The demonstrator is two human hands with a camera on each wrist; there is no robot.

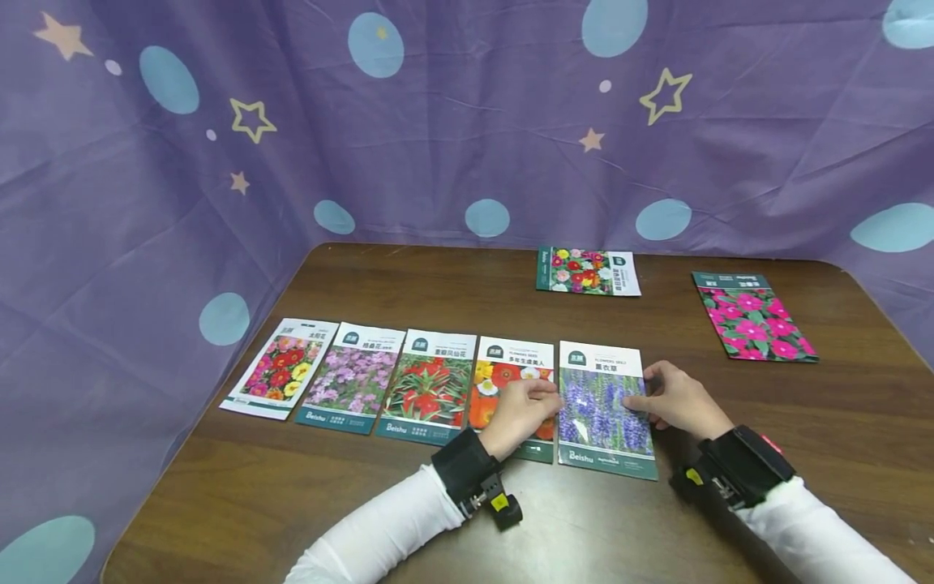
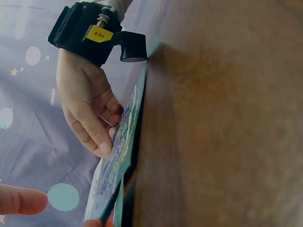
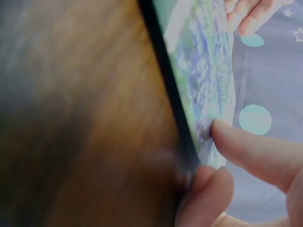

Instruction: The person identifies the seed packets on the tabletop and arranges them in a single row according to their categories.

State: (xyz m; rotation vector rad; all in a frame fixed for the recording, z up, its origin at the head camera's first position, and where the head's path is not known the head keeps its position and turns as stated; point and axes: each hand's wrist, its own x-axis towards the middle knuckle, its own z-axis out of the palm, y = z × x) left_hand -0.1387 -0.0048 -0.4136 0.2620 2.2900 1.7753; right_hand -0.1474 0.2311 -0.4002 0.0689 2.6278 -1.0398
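Observation:
A seed packet with purple-blue flowers [image 1: 604, 410] lies face up at the right end of a row. My right hand [image 1: 680, 399] pinches its right edge, the thumb [image 3: 251, 153] on the printed front and a fingertip at the edge in the right wrist view. My left hand [image 1: 522, 412] is over the orange poppy packet [image 1: 485, 405], with its fingertips at the left edge of the purple-flower packet. In the left wrist view one left fingertip [image 2: 93, 222] meets that edge, while another digit stands away from it. The left hand partly covers the poppy packet.
Leftward in the row lie a red-flower packet [image 1: 426, 389], a pink-purple one [image 1: 353, 373] and a mixed-flower one [image 1: 280, 369]. Farther back are a sideways mixed-flower packet [image 1: 587, 272] and a magenta-flower packet [image 1: 755, 316]. A purple curtain [image 1: 452, 122] hangs behind the brown table [image 1: 409, 280].

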